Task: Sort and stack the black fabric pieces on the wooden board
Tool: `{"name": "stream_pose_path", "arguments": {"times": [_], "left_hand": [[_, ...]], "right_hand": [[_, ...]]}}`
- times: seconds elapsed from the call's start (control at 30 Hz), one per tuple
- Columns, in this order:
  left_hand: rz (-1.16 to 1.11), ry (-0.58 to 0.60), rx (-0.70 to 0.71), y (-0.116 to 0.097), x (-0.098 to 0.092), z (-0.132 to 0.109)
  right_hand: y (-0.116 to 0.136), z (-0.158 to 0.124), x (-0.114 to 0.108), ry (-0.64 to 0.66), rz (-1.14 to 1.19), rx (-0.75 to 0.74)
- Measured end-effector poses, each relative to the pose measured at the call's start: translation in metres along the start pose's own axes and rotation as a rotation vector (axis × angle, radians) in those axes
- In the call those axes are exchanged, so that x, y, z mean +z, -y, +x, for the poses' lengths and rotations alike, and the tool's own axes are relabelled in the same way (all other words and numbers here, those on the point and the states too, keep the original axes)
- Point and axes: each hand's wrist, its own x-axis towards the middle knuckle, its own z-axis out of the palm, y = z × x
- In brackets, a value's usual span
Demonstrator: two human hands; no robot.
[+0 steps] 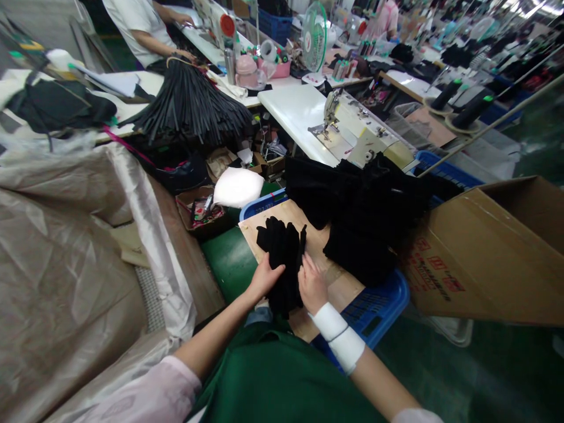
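Observation:
A bundle of black cloth pieces [284, 247] lies on a brown cardboard sheet [343, 286] over a blue crate [393, 308]. My left hand [265, 276] grips the bundle's left side, thumb on top, its other fingers mostly hidden by the cloth. At the bundle's right edge my right hand [312, 284], with a white wrap on the wrist, pinches a narrow black strip [302, 239] that stands slightly apart from the rest. Right of my hands, a larger heap of black cloth [361, 205] covers the crate's far side.
A sewing machine [374, 132] stands on the table ahead. On the right is an open cardboard box [480, 252]; on the left, a large container lined with beige sheeting [150, 235]. Black strips [189, 100] hang from a table near a person in white [136, 29]. A green fan stands behind.

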Motion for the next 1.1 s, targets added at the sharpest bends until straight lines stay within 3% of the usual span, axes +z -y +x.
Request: {"name": "stream_pose_path", "arguments": {"times": [0.17,0.4,0.47,0.67,0.9,1.1], "left_hand": [[0.019,0.072,-0.028,0.000,0.009,-0.001],[0.034,0.046,-0.047,-0.005,0.004,0.001],[0.024,0.083,-0.053,-0.007,0.004,0.001],[-0.054,0.146,-0.065,-0.011,0.006,-0.001],[-0.210,0.258,-0.155,-0.003,-0.002,0.001],[-0.162,0.224,-0.099,0.011,0.002,0.005]], "right_hand": [[0.000,0.001,0.014,0.166,0.035,-0.089],[-0.007,0.003,0.000,0.135,0.116,-0.032],[-0.005,0.003,0.002,0.173,0.180,0.011],[-0.002,0.008,0.010,0.160,0.411,0.326],[-0.006,0.014,-0.001,0.133,0.331,0.356],[-0.001,0.009,0.000,0.160,0.386,0.399]]}}
